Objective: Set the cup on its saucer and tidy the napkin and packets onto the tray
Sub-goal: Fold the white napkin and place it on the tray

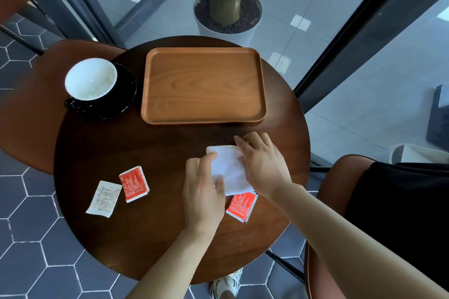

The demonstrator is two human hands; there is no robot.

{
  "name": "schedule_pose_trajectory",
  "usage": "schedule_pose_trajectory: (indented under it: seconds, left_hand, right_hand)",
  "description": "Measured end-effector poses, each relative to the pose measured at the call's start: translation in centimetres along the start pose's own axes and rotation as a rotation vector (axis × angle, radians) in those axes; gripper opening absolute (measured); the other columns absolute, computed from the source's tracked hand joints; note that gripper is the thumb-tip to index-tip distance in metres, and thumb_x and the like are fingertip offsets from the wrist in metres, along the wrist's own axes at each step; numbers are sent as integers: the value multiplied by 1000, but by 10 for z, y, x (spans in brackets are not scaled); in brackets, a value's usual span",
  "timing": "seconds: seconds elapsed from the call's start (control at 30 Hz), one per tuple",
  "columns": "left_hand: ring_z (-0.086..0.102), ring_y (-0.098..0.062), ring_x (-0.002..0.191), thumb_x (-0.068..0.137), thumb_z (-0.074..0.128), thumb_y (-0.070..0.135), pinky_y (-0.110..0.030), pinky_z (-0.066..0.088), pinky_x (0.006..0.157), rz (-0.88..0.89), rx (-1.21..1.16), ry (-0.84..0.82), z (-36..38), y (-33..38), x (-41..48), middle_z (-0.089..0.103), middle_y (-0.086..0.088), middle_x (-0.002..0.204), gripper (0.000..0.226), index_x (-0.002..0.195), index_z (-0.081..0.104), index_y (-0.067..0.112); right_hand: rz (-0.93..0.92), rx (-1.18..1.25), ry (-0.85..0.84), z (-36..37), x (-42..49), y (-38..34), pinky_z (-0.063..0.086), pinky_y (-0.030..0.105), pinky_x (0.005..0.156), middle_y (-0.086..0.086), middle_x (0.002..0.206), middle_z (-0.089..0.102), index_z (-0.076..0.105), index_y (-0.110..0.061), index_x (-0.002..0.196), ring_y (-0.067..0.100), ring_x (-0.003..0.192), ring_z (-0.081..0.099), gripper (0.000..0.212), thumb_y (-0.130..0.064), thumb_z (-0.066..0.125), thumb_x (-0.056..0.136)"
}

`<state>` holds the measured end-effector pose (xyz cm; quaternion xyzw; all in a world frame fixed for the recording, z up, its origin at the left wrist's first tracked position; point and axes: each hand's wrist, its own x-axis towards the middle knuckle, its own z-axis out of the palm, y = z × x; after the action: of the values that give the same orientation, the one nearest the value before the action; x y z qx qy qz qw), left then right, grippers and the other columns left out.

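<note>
Nearest, a red packet (241, 206) lay partly under the white napkin (229, 170). The left hand (202, 192) and right hand (261, 165) lay spread flat on the napkin's two sides, gripping nothing. Leftward on the counter (145, 238) lay a white packet (104, 198) beside another red packet (134, 184). Beyond sat the empty tray (203, 85), with the cup (91, 79) on its saucer (126, 94) to its left.

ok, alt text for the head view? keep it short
Both hands, left hand and right hand, press on a white napkin on a round table. The wooden tray lies empty; cup sits on black saucer; three packets lie loose.
</note>
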<state>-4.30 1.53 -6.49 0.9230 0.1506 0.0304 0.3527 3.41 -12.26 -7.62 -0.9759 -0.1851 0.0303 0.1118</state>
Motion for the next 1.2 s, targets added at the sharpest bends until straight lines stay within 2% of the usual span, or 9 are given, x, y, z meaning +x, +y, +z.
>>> schedule_pose_trajectory:
  seconds: [0.17, 0.27, 0.43, 0.6, 0.73, 0.87, 0.93, 1.03, 1.2]
  left_hand:
    - [60, -17, 97, 76, 82, 5, -5, 41, 73, -13, -113, 63, -2, 4, 4, 58, -8, 114, 53, 124, 62, 16]
    - [60, -16, 97, 78, 81, 9, -7, 46, 73, -23, -187, 79, -6, 6, 5, 59, -5, 114, 49, 122, 62, 18]
    - [63, -14, 96, 78, 81, 10, -5, 51, 70, -27, -299, 123, -16, 8, 8, 63, 0, 111, 39, 114, 66, 18]
    - [65, -13, 97, 80, 79, 10, -9, 52, 70, -43, -345, 148, -26, 11, 18, 64, 6, 109, 35, 112, 69, 19]
    - [64, -9, 105, 82, 79, 13, -11, 51, 80, -108, -437, 129, -34, 8, 26, 63, 5, 119, 46, 124, 63, 22]
    - [60, -5, 118, 83, 79, 21, -23, 54, 95, -327, -702, 6, -41, 4, 26, 57, 6, 135, 68, 142, 44, 26]
    - [62, 1, 114, 84, 78, 31, -19, 55, 90, -391, -797, -84, -44, 2, 24, 63, 13, 128, 66, 141, 45, 28]
    - [66, -7, 113, 80, 78, 44, -29, 58, 91, -429, -901, -197, -47, -1, 21, 70, 13, 119, 58, 132, 55, 33]
    - [70, -11, 106, 85, 78, 23, -33, 60, 86, -386, -884, -118, -57, -10, 28, 75, 7, 107, 43, 125, 63, 28]
  right_hand:
    - [83, 113, 15, -5, 2, 1, 43, 24, 76, -2, 110, 62, 71, -22, 112, 19, 99, 48, 25, -20, 72, 87]
    - [75, 133, 9, -13, 2, 6, 45, 23, 74, -6, 108, 65, 71, -21, 102, 16, 95, 49, 19, -22, 75, 83]
    - [154, 278, -25, -34, -6, 9, 45, 25, 59, -8, 82, 67, 65, -23, 90, 13, 78, 57, 8, -22, 69, 83]
    - [194, 493, -38, -53, -13, 4, 58, 36, 62, -8, 82, 69, 66, -21, 91, 14, 73, 65, 7, -22, 70, 86]
    - [194, 623, 24, -62, -15, -6, 54, 31, 61, -10, 83, 67, 65, -20, 90, 12, 76, 64, 6, -19, 71, 88]
    - [276, 822, 88, -67, -11, -14, 52, 28, 62, -12, 83, 67, 66, -21, 91, 12, 78, 63, 5, -17, 69, 89]
    - [324, 917, 103, -69, -8, -18, 53, 27, 62, -12, 84, 67, 66, -22, 90, 13, 77, 65, 6, -17, 69, 90]
    - [373, 1017, 107, -69, -5, -24, 56, 23, 62, -15, 85, 69, 65, -26, 87, 12, 80, 68, 12, -17, 70, 90]
    - [435, 1044, 122, -63, 1, -36, 60, 26, 61, -12, 86, 72, 66, -25, 87, 15, 76, 71, 8, -20, 72, 89]
